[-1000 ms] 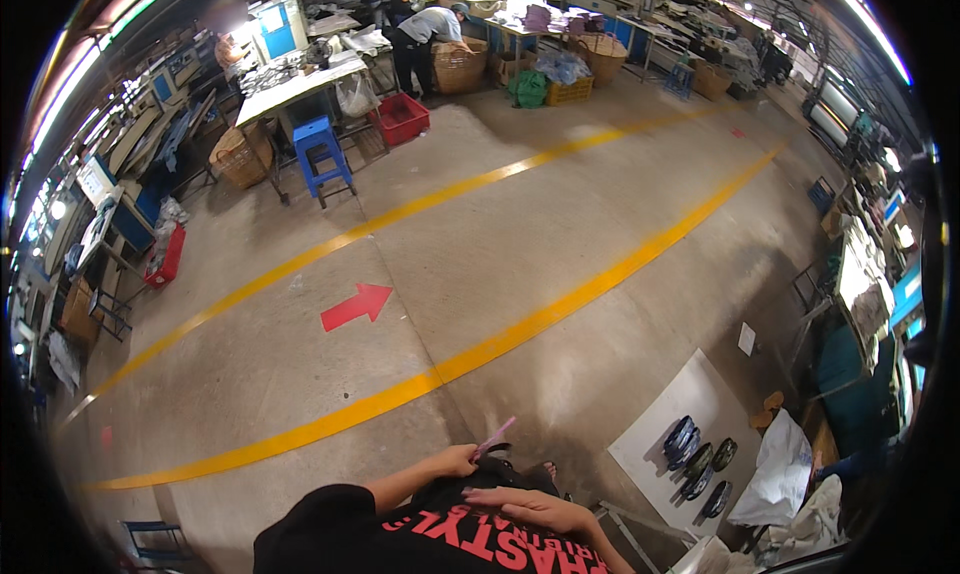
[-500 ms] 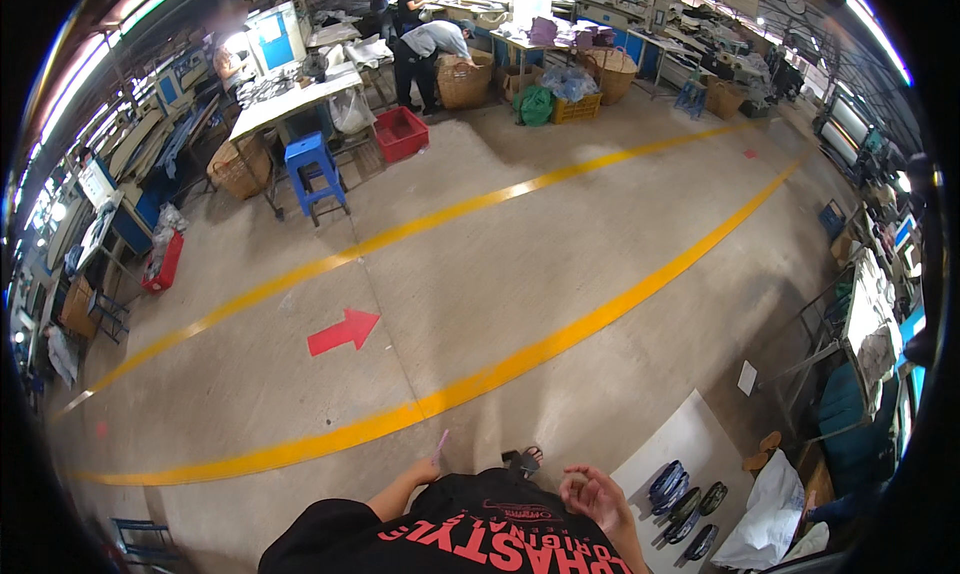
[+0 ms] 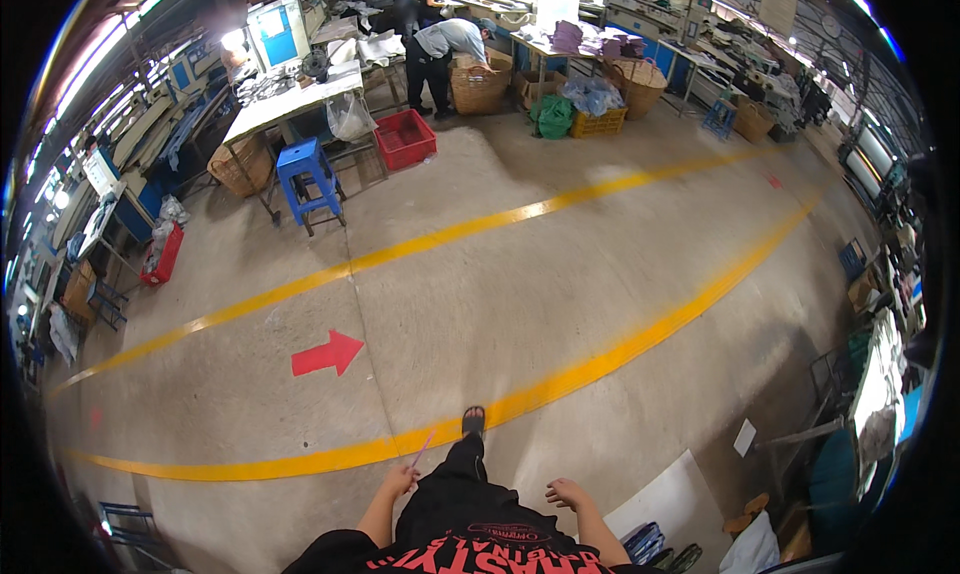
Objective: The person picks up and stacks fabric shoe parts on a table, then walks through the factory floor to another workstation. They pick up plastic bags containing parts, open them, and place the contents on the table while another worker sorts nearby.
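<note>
My left hand [image 3: 403, 479] is closed around a thin pinkish-purple stick [image 3: 424, 448], perhaps a pen; its exact kind is too small to make out. The stick points up and away over the yellow floor line. On the other side of my body, my right hand [image 3: 566, 492] hangs with loosely bent fingers and nothing visible in it. My foot in a dark sandal [image 3: 473, 420] is stretched forward on the yellow line. Dark bundled pieces [image 3: 645, 544] lie on a pale sheet [image 3: 670, 504] to the right of my right hand, apart from it.
Ahead, a red arrow [image 3: 328, 353] marks the floor between two yellow lines. Beyond are a blue stool [image 3: 309, 179], a red crate [image 3: 405, 140], a worktable [image 3: 300, 104] and wicker baskets [image 3: 480, 89]. A person [image 3: 445, 49] bends over one basket. A table [image 3: 875, 384] stands at right.
I have stepped forward: my sandalled foot now reaches the yellow line, and the dark bundles have slid toward the lower edge. My left hand keeps the stick; my right hand has swung lower.
</note>
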`<state>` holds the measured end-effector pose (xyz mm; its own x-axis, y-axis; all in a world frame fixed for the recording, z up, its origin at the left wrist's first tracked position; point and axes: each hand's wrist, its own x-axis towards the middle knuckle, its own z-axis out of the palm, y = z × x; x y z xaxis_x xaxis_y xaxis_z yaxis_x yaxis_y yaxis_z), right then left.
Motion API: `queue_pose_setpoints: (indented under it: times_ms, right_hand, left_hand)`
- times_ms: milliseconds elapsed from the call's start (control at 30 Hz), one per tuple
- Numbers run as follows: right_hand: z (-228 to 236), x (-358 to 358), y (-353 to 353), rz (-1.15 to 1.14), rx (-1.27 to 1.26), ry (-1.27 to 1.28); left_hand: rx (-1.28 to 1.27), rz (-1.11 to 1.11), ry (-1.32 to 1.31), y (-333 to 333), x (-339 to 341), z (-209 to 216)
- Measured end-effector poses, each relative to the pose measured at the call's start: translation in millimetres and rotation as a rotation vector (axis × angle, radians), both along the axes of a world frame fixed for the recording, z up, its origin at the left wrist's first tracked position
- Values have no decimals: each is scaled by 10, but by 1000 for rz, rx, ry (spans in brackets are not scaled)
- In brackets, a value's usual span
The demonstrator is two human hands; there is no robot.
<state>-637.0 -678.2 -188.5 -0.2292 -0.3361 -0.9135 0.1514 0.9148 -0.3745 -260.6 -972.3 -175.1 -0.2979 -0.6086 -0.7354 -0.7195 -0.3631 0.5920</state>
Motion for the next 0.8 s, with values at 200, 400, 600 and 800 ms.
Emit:
queue_pose_setpoints:
  times_ms: [200, 400, 600, 800]
  right_hand:
    - [-437, -998, -1356, 335, -57, 39]
    - [60, -2056, -2438, 182, -71, 329]
    - [-181, -2796, -2685, -531, -174, 94]
    - [175, -4295, -2894, -577, -379, -28]
  left_hand:
    - [126, -91, -35, -471, 99, -104]
    - [281, -253, -508, -1931, -1287, -232]
    - [-215, -497, -386, -3754, -3598, -122]
    - [-194, -249, -112, -4924, -6078, 232]
